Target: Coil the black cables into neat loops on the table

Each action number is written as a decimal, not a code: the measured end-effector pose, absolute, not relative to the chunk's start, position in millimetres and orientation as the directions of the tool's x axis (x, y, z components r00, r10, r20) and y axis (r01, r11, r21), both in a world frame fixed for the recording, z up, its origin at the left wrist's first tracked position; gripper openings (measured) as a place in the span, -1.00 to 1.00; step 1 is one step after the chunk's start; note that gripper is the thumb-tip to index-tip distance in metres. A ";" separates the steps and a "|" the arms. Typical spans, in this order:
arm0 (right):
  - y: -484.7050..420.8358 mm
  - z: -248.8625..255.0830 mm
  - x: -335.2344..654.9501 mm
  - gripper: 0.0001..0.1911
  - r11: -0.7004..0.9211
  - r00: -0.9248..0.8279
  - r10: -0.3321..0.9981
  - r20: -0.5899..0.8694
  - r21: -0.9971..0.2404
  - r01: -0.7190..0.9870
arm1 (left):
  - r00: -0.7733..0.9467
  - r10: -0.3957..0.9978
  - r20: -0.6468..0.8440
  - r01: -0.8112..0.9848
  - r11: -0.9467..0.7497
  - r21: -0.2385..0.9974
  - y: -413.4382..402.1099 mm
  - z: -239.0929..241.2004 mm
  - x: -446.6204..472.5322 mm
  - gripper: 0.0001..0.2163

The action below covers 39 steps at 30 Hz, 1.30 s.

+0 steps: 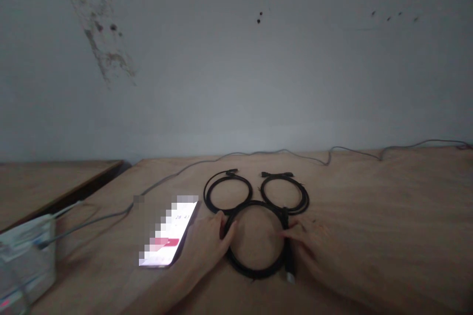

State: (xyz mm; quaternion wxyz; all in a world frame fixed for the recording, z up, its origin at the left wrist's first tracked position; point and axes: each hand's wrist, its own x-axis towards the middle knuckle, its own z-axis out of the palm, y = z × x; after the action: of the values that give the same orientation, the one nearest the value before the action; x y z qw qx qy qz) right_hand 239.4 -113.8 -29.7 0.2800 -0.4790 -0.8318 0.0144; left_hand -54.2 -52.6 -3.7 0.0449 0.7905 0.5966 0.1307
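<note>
A black cable wound into a round coil (254, 273) lies on the wooden table in front of me. My left hand (205, 238) pinches its left side between thumb and fingers. On the opposite side, my right hand (310, 241) has its fingers closed around the coil's edge, beside a plug with a shiny tip (290, 277) that points toward me. Two smaller black coiled cables lie just behind: a left coil (210, 201) with its plug ends at the top, and a right coil (306, 197) with plugs across its top. The front coil touches or nearly touches both.
A lit phone (181, 229) lies left of my left hand. At the far left stands a white power strip or box (37, 251), from which a thin grey cord (158, 184) runs along the table's back. Behind rises a grey wall (236, 83); a gap separates another tabletop (55, 182).
</note>
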 end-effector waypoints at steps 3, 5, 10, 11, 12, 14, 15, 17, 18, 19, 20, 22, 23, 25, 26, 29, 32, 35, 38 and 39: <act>-110.3 -22.2 240.2 -0.50 0.522 -0.358 0.828 0.430 -0.363 0.771 | 0.238 0.958 0.160 0.916 -0.277 0.291 -54.3 1.1 -52.5 -0.65; -102.2 -19.4 244.2 -0.52 0.522 -0.359 0.827 0.432 -0.354 0.776 | 0.241 0.956 0.167 0.897 -0.286 0.338 -55.0 2.6 -51.7 -0.66; -73.9 -22.3 255.2 -0.61 0.482 -0.296 0.810 0.506 -0.289 0.827 | 0.366 0.911 0.188 0.822 -0.412 0.394 -59.5 1.0 -50.4 -0.68; -69.4 -24.0 256.4 -0.62 0.473 -0.283 0.803 0.524 -0.271 0.838 | 0.392 0.901 0.186 0.816 -0.434 0.381 -61.3 1.5 -49.9 -0.68; -65.7 -25.8 257.3 -0.63 0.468 -0.280 0.795 0.538 -0.250 0.848 | 0.411 0.894 0.180 0.817 -0.448 0.364 -63.0 2.6 -49.4 -0.68; -61.1 -29.7 258.5 -0.65 0.467 -0.299 0.778 0.553 -0.190 0.863 | 0.442 0.885 0.146 0.819 -0.465 0.336 -65.7 5.4 -48.5 -0.68; -60.2 -31.3 258.7 -0.65 0.468 -0.314 0.771 0.554 -0.157 0.870 | 0.457 0.881 0.121 0.819 -0.470 0.329 -66.4 6.8 -48.3 -0.68; -61.2 -32.7 258.5 -0.64 0.475 -0.349 0.761 0.547 -0.104 0.874 | 0.477 0.874 0.097 0.814 -0.481 0.325 -66.1 8.2 -48.6 -0.66; -62.9 -32.1 257.7 -0.65 0.486 -0.370 0.759 0.536 -0.089 0.869 | 0.486 0.869 0.093 0.810 -0.487 0.327 -65.3 8.0 -49.0 -0.66; -65.4 -30.6 256.3 -0.67 0.504 -0.393 0.758 0.521 -0.084 0.859 | 0.489 0.867 0.097 0.806 -0.492 0.328 -64.4 7.3 -49.6 -0.66; -68.4 -28.4 254.1 -0.70 0.529 -0.420 0.755 0.504 -0.089 0.844 | 0.489 0.866 0.103 0.805 -0.494 0.329 -63.4 6.2 -50.2 -0.66; -75.4 -23.3 247.2 -0.77 0.584 -0.477 0.744 0.468 -0.108 0.804 | 0.483 0.868 0.117 0.806 -0.492 0.328 -61.6 3.2 -51.5 -0.67; -79.0 -21.2 242.5 -0.77 0.613 -0.509 0.740 0.441 -0.130 0.779 | 0.479 0.869 0.125 0.808 -0.492 0.324 -60.9 1.6 -52.1 -0.68; -85.3 -19.6 231.3 -0.72 0.652 -0.561 0.728 0.395 -0.147 0.743 | 0.472 0.870 0.142 0.814 -0.493 0.309 -59.9 -1.3 -53.1 -0.70; -87.5 -20.2 225.3 -0.69 0.652 -0.566 0.731 0.381 -0.145 0.745 | 0.470 0.870 0.151 0.816 -0.493 0.300 -59.3 -2.6 -53.4 -0.70; -89.2 -24.9 209.6 -0.68 0.662 -0.587 0.734 0.341 -0.164 0.732 | 0.466 0.866 0.181 0.814 -0.499 0.297 -56.9 -6.0 -54.5 -0.73; -86.8 -28.3 202.8 -0.73 0.675 -0.606 0.731 0.313 -0.198 0.711 | 0.457 0.860 0.227 0.800 -0.509 0.319 -53.8 -8.9 -56.1 -0.74; -87.3 -25.9 206.5 -0.68 0.664 -0.580 0.741 0.339 -0.241 0.707 | 0.449 0.859 0.246 0.796 -0.510 0.326 -52.3 -10.7 -57.7 -0.73; -93.1 -15.0 214.8 -0.55 0.604 -0.505 0.788 0.351 -0.287 0.743 | 0.470 0.849 0.241 0.790 -0.526 0.314 -53.3 -10.6 -58.0 -0.73; -95.4 -9.7 217.1 -0.53 0.586 -0.496 0.804 0.328 -0.294 0.755 | 0.474 0.847 0.240 0.792 -0.530 0.305 -54.0 -10.1 -57.7 -0.72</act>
State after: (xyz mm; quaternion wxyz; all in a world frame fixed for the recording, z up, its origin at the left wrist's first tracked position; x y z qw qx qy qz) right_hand 217.1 -95.4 -9.7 0.2190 -0.4516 -0.8632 0.0555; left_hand -57.7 -54.0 -10.1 0.0758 0.8552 0.4790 0.1828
